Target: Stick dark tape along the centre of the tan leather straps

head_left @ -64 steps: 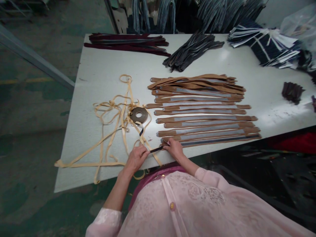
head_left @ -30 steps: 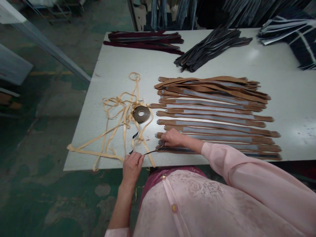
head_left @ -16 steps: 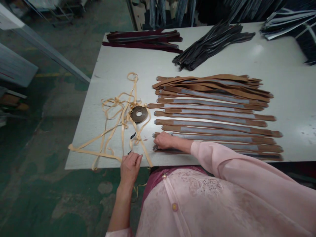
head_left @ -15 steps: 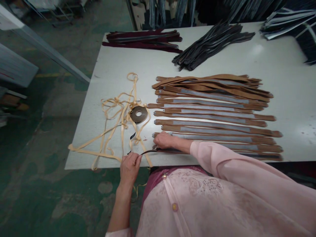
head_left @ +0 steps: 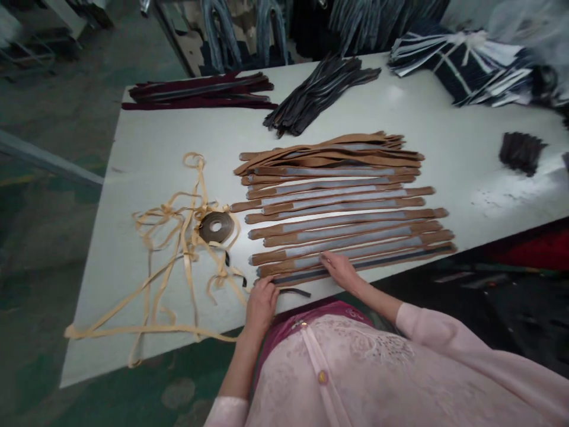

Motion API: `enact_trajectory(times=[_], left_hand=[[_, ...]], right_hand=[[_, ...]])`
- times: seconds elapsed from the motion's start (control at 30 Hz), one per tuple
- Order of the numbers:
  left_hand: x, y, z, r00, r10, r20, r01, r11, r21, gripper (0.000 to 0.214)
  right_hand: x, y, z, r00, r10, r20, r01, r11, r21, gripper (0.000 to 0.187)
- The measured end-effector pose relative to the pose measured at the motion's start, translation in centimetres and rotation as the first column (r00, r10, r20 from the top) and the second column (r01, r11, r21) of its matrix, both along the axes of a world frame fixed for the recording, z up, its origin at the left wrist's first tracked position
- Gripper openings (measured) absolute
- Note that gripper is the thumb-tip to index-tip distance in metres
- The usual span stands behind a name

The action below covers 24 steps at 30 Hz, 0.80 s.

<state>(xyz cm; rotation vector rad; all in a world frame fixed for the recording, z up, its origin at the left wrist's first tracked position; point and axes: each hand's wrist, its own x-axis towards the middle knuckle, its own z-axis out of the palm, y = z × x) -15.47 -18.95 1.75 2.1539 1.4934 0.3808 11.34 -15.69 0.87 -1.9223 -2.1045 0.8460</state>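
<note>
My left hand is closed at the left end of the frontmost brown fabric strip. A short free end of dark tape sticks out from its fingers to the right, over the table edge side. My right hand lies with extended fingers on the front strips, near their middle. Dark tape runs lengthwise along the frontmost strip, between and beyond my hands. Behind it, several brown strips with grey-blue backing lie side by side. The tips of my left fingers are partly hidden.
A tape roll sits left of the strips, among tangled yellowish ribbon. Maroon strips, a dark strip bundle, tied navy-and-white pieces and a small dark bundle lie on the white table.
My right hand has moved from the strips' left ends to the right along the front strip. My left hand has come to that strip's left end. The view has shifted right.
</note>
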Motion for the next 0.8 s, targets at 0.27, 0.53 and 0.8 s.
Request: enact_trajectory(times=[0.27, 0.53, 0.8], left_hand=[[1.7, 2.8, -0.5, 0.984, -0.156, -0.089, 0.161, 0.985, 0.054, 0.016], [0.7, 5.6, 0.6, 0.985, 0.023, -0.171, -0.030, 0.999, -0.038, 0.019], [9.8, 5.0, 9.2, 0.925, 0.284, 0.250, -0.269, 0.959, -0.094, 0.021]], right_hand=[[4.2, -3.9, -1.3, 0.966, -0.259, -0.004, 0.255, 0.948, 0.193, 0.027], [3.4, -0.6, -1.1, 0.987, -0.065, -0.149, 0.087, 0.985, 0.151, 0.021], [9.5, 0.5, 4.4, 0.656, -0.270, -0.705, 0.258, 0.958, -0.126, 0.021]])
